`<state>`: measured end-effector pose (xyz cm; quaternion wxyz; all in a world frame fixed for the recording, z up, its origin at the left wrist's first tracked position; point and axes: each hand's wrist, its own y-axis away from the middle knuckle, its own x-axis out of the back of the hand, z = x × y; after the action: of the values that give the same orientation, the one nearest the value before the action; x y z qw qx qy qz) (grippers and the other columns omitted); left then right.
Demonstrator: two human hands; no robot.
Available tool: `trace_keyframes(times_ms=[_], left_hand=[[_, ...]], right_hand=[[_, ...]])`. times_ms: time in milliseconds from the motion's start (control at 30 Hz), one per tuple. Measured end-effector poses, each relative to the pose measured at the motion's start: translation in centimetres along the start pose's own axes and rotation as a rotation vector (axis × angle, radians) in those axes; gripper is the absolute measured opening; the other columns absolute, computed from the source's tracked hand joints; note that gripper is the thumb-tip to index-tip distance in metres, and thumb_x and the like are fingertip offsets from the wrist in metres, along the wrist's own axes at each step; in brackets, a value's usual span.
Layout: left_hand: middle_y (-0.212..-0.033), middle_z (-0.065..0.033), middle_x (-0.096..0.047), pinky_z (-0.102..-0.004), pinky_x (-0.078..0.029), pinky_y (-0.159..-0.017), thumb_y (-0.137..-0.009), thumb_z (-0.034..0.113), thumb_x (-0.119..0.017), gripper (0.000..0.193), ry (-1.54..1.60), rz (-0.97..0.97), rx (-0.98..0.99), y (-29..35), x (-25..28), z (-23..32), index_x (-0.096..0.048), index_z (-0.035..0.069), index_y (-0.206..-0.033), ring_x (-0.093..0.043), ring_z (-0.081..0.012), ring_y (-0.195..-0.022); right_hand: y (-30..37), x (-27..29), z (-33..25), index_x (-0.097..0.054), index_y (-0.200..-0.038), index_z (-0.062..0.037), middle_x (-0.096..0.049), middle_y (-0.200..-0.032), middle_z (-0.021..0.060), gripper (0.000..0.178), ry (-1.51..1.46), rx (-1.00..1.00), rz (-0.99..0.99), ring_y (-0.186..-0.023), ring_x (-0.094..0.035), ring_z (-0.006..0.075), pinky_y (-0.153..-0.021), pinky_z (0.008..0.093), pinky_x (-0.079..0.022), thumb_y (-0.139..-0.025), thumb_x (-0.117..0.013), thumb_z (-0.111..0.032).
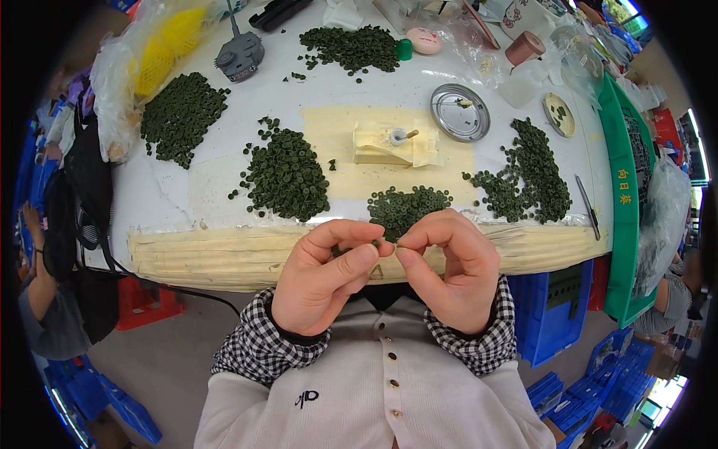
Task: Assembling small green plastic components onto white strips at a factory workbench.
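Observation:
Above the table's front edge, my left hand [320, 278] pinches a small dark green ring-like part [377, 243] between thumb and forefinger. My right hand [458, 273] is closed in a pinch right beside it; whatever lies between its fingertips is too small to make out. Just beyond my fingers lies a pile of small green round parts [407, 208], partly covered by my hands. Larger heaps of similar parts flank it: one to the left [288, 176], another to the right [542, 176]. Behind the near pile stands a taped block [374, 150] with a small white cup and a stick on it.
A round metal lid [461, 112] and a shallow dish [559, 114] sit at the right, near a thin pen-like tool [588, 208]. More green heaps lie at far left [183, 120] and back [351, 46]. A green crate [619, 209] borders the right edge; a grey toy-like turret [239, 54] stands behind.

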<state>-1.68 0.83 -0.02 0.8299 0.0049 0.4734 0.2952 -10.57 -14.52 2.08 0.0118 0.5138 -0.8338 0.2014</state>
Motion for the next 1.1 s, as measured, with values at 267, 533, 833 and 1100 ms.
trace_keyframes(times_ms=[267,533,833,1100], left_hand=[[-0.096,-0.0107,-0.066,-0.0162,-0.032,-0.050,-0.088,0.004,-0.058,0.019,-0.088,0.083,-0.047,0.07,-0.56,0.31,-0.061,0.002,-0.107,-0.041,-0.0015,-0.059],[-0.090,-0.0065,-0.066,-0.0166,-0.042,-0.061,-0.083,-0.002,-0.064,0.017,-0.233,0.100,-0.160,0.17,-0.59,-0.28,-0.064,0.001,-0.100,-0.053,-0.0037,-0.070],[-0.087,-0.0051,-0.066,-0.0190,-0.047,-0.068,-0.079,-0.002,-0.067,0.014,-0.370,0.115,-0.255,-0.03,-0.63,-0.50,-0.067,0.000,-0.093,-0.059,-0.0066,-0.076],[-0.089,-0.0063,-0.067,-0.0191,-0.048,-0.070,-0.081,0.000,-0.067,0.014,-0.324,0.126,-0.168,0.16,-0.26,0.02,-0.067,0.000,-0.095,-0.060,-0.0069,-0.078]], right_hand=[[-0.05,-0.17,0.03,-0.060,-0.080,0.0014,-0.061,-0.078,0.0082,0.010,0.013,0.010,0.010,-0.067,-0.057,0.0146,-0.061,0.0242,-0.047,-0.073,-0.065,0.006],[0.02,-0.42,0.04,-0.060,-0.080,0.0017,-0.061,-0.077,0.0088,0.012,0.067,0.034,0.027,-0.066,-0.057,0.0155,-0.059,0.0247,-0.047,-0.071,-0.066,0.007],[0.07,-0.59,-0.36,-0.061,-0.080,0.0014,-0.061,-0.077,0.0096,0.015,0.157,0.100,0.038,-0.065,-0.059,0.0184,-0.057,0.0258,-0.047,-0.068,-0.068,0.008],[0.17,-0.48,-0.14,-0.065,-0.086,-0.0009,-0.061,-0.080,0.0087,0.023,0.296,0.298,0.001,-0.067,-0.060,0.0199,-0.057,0.0276,-0.049,-0.066,-0.070,0.007]])
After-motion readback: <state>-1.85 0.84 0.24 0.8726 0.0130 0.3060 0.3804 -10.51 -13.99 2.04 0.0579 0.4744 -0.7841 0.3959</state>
